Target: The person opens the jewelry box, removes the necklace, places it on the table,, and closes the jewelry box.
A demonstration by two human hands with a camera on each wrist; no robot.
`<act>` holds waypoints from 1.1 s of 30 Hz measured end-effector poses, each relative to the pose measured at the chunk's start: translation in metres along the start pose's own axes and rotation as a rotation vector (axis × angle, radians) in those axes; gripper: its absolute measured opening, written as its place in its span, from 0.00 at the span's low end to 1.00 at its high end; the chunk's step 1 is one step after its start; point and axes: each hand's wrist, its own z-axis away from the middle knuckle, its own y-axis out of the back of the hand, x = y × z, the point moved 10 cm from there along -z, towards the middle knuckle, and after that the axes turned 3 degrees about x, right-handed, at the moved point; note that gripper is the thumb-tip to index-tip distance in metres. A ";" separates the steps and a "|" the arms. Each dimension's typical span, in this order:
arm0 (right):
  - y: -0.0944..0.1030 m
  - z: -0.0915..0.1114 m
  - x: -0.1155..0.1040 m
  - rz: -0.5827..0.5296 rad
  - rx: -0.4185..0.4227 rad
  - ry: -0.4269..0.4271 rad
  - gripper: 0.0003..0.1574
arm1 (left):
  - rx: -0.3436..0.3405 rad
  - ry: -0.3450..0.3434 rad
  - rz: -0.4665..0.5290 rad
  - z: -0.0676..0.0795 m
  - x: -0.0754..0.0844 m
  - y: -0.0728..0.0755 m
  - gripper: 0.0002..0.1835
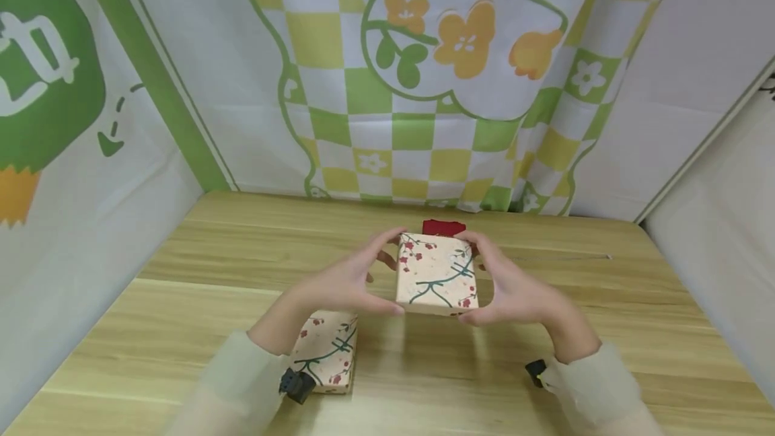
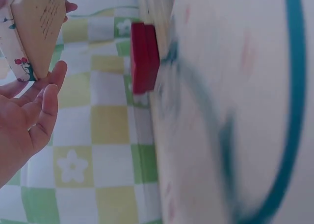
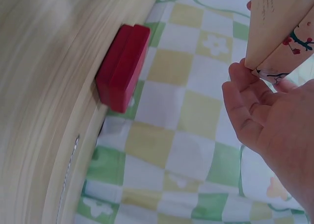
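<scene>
A cream box (image 1: 437,273) patterned with red blossoms and dark green branches is held up over the table between both hands. My left hand (image 1: 351,284) grips its left side, thumb at the near corner and fingers at the far one. On the opposite side my right hand (image 1: 514,288) grips it the same way. Both wrist views show the plain beige underside (image 3: 277,23) with lines of small writing. A second box (image 1: 329,348) with the same pattern lies on the table beside the left forearm, partly hidden by it.
Behind the held box, a small red box (image 3: 122,67) sits at the table's back edge. A thin silvery chain (image 3: 68,167) lies on the wooden table (image 1: 200,288) to the right. A checked, flowered curtain (image 1: 418,133) hangs behind, with white fabric walls at both sides.
</scene>
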 end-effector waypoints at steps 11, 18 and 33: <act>0.013 0.025 -0.002 0.011 0.029 0.049 0.66 | -0.005 -0.011 0.073 0.000 0.004 -0.034 0.63; 0.015 0.033 -0.009 0.022 0.038 0.086 0.65 | 0.022 0.002 0.135 0.000 0.005 -0.042 0.61; 0.013 0.033 -0.011 0.001 0.056 0.107 0.67 | 0.099 0.022 0.179 0.005 -0.002 -0.037 0.53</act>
